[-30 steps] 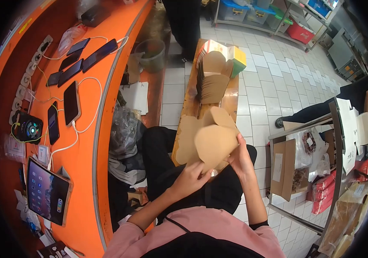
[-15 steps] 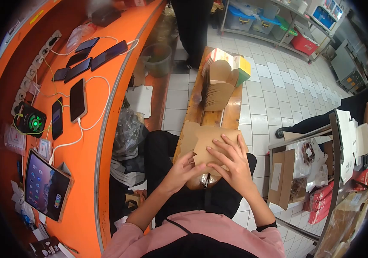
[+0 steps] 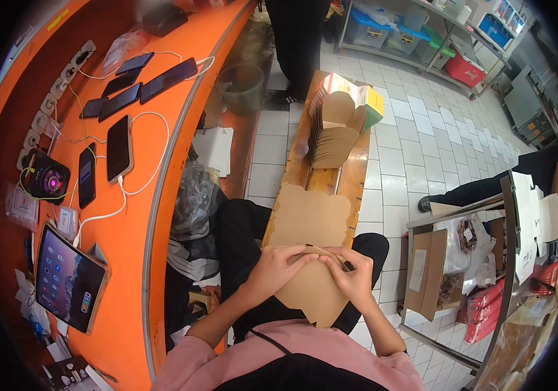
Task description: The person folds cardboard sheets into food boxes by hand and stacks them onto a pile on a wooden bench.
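My left hand and my right hand pinch the upper edge of a brown cardboard piece held over my lap, their fingertips close together. Its lower part tapers toward my shirt. Just beyond my hands, another flat brown cardboard sheet with a notched outline lies on the wooden bench. Farther along the bench stands a stack of nested brown cartons, with a white-and-red box and a yellow-and-green box behind it.
An orange counter at left carries several phones, cables and a tablet. At right a metal rack holds cardboard and bags. One person's dark-clothed legs are beyond the bench; another person's leg extends from the right.
The cardboard in my hands has gone from a curled shape, through being pressed near the bench, to hanging over my lap. The notched sheet on the bench is now more exposed.
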A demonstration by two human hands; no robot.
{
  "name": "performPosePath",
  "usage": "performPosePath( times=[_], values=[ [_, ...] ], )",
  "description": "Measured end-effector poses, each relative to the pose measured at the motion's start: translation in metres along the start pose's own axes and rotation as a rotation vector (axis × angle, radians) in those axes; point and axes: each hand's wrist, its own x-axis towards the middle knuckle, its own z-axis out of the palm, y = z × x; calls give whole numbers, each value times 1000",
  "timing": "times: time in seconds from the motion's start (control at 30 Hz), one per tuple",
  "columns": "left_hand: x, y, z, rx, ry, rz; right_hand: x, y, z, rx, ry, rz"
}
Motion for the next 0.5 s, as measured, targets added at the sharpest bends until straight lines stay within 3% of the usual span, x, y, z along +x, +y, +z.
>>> performPosePath(
  times=[0.1, 0.17, 0.2, 0.27, 0.3, 0.4, 0.43, 0.47, 0.5],
  values=[
    [2, 9, -5, 67, -13, 5, 3, -1, -3, 21, 65, -30],
    [5, 12, -16, -215, -260, -243, 9, -2, -8, 9, 97, -99],
    [5, 6, -16, -212, -264, -239, 13, -2, -11, 21, 135, -131],
    [5, -9, -13, -1245, -127, -337, 16, 7, -17, 162, 216, -96],
    [5, -6, -13, -1389, -88, -215, 21, 12, -18, 252, 274, -88],
    [-11, -29, 29, -1362, 17, -173, 26, 4, -12, 311, 372, -160],
    [-17, -22, 38, -1102, 104, -198, 26, -1, -5, 282, 409, -231],
    [-17, -16, 36, -1102, 111, -199, 24, -3, 3, 284, 413, -265],
    [-12, -5, 30, -1096, 88, -330, 25, -4, 3, 132, 432, -309]
  ],
)
